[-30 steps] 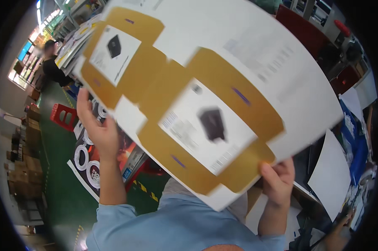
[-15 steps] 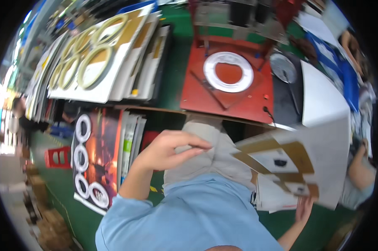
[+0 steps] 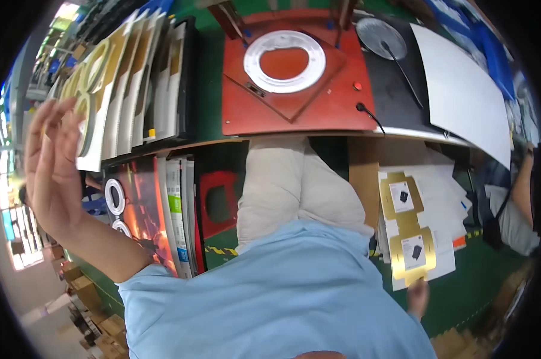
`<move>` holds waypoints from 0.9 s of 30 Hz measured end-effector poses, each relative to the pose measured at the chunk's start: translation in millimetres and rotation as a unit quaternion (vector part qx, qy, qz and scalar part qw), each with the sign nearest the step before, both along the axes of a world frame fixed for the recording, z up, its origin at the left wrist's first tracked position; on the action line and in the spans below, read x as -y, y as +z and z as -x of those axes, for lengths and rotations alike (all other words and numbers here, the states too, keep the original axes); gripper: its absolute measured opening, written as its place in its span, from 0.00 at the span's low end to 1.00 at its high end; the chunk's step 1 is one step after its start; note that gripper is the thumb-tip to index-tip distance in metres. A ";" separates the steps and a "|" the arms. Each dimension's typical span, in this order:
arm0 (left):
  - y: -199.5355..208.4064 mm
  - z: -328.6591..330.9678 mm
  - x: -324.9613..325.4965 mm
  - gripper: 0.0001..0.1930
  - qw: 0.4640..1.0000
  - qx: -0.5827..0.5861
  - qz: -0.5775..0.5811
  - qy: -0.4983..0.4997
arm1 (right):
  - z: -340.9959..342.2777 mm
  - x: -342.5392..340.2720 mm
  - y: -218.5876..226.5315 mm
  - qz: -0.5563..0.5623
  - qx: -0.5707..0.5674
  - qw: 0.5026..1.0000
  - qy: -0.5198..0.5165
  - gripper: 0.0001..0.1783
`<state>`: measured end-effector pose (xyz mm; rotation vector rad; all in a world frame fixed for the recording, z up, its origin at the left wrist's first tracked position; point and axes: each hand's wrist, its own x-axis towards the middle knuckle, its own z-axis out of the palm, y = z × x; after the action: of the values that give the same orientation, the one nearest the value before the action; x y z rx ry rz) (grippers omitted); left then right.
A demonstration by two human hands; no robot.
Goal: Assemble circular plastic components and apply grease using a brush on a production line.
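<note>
My left hand (image 3: 56, 164) is raised at the far left with its fingers stretched out, holding nothing. In this view it overlaps the pale yellow rings (image 3: 86, 116) on a white board; whether it touches them cannot be told. Down at the right, my right hand (image 3: 418, 297) is at the near edge of a white sheet printed with gold box layouts (image 3: 411, 224). The sheet lies on a pile of white sheets. This hand is small and blurred, so its grip on the sheet's edge is unclear.
Ahead stands a red machine bed (image 3: 240, 113) with a white ring (image 3: 254, 63) on it. To its right are a round dish (image 3: 372, 36) with a thin rod and a large white sheet (image 3: 462, 90). Upright boards (image 3: 130, 99) lean at the left, above a dark poster board (image 3: 148, 197).
My left hand has swung from over my lap to the far left, and its fingers have spread. The gold-printed sheet, tilted up and blurred before, has come down onto the pile.
</note>
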<state>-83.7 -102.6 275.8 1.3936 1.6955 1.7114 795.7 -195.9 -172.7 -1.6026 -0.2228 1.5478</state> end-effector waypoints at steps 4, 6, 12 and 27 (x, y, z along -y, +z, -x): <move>-14.6 -15.9 -13.0 0.16 0.955 -0.249 0.001 0.162 | -37.7 12.3 -26.5 0.019 0.034 0.999 -0.038 0.26; -28.4 26.6 -17.0 0.14 0.905 -0.359 -0.012 0.229 | -29.7 6.1 -22.9 0.012 0.083 0.996 0.024 0.26; -61.6 81.7 18.7 0.28 0.819 -0.436 0.168 0.333 | 6.5 -120.3 -68.8 0.065 0.078 0.992 0.069 0.26; -76.7 33.9 42.6 0.38 0.860 -0.476 0.121 0.138 | 123.1 -202.7 -61.4 0.317 0.345 0.826 0.312 0.20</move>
<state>-117.6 -145.2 199.1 2.1240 2.5941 0.8333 672.6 6.9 -234.1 -2.8182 -0.7501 1.5001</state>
